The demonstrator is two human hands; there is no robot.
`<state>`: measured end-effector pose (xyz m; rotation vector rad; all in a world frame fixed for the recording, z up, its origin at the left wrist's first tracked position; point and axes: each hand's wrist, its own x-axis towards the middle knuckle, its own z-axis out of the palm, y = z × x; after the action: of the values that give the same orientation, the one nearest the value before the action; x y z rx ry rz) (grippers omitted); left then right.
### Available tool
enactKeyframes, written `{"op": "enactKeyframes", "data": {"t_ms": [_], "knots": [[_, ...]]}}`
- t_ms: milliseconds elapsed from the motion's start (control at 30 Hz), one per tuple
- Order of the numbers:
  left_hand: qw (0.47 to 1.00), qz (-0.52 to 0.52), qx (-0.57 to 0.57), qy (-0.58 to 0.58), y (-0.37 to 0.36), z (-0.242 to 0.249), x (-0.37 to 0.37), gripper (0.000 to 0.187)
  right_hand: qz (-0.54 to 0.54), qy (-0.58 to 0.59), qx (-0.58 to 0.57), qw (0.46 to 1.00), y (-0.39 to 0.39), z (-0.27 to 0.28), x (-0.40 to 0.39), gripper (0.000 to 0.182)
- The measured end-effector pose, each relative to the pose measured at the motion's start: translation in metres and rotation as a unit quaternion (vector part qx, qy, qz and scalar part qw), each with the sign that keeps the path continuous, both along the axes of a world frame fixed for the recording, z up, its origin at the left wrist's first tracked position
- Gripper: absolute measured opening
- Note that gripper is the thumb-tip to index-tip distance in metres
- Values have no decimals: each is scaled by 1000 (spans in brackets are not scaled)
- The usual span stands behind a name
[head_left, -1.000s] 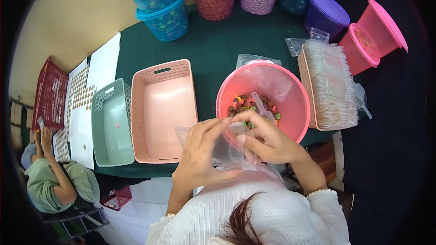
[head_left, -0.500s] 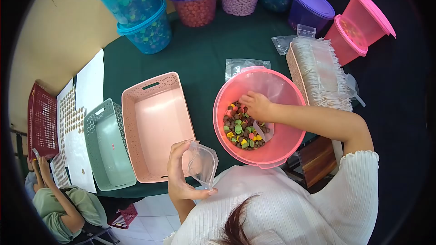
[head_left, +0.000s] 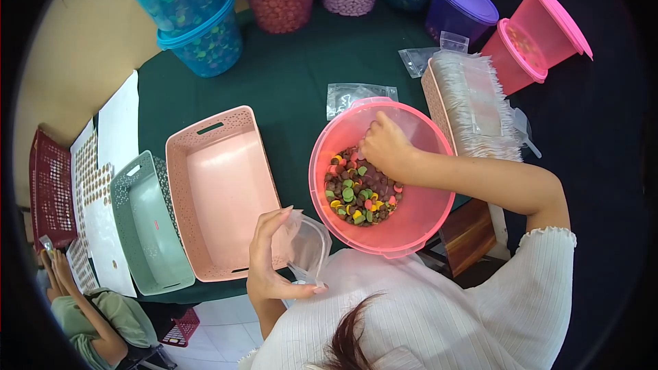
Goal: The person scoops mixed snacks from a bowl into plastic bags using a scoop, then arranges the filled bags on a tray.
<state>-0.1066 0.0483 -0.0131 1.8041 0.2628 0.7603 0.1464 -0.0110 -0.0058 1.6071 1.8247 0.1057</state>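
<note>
My left hand [head_left: 269,260] grips a clear plastic pouch [head_left: 308,250] by its edges, fingers on one side and thumb on the other. The pouch's mouth is spread and nothing shows inside. Inside the round pink tub [head_left: 428,209], my right hand [head_left: 385,142] is closed on a clear scoop [head_left: 369,173], whose handle is mostly hidden in the fingers. The scoop sits low among brown, green, yellow and pink button-shaped candies [head_left: 349,195]. The left hand is between the tub and the pink basket [head_left: 223,192].
A green basket [head_left: 154,226] stands beside the pink one. Lidded candy tubs [head_left: 205,44] line the back. On the right, a box [head_left: 476,109] holds packed clear bags. A flat bag [head_left: 360,96] lies behind the tub. At far left, another person's hands [head_left: 58,270] work near a red basket [head_left: 53,185].
My right hand has shifted up and turned into a tighter fist, and the scoop has moved within the candies. My left hand still holds the pouch. The whole view has shifted slightly.
</note>
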Motion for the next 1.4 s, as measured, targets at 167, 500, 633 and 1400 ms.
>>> {"op": "enactKeyframes", "data": {"t_ms": [167,500,633,1400], "knots": [[999,-35,-9,18,-7,3,3,96,11,-40,28,999,-4,-17,-6,20],[997,-68,7,42,-12,9,9,96,-152,169,-347,910,8,-22,0,24],[996,-72,9,51,-14,10,11,94,-167,248,-345,890,6,-32,11,30],[996,51,-49,47,-8,9,-22,99,-179,631,-80,751,-6,-3,1,24]]}}
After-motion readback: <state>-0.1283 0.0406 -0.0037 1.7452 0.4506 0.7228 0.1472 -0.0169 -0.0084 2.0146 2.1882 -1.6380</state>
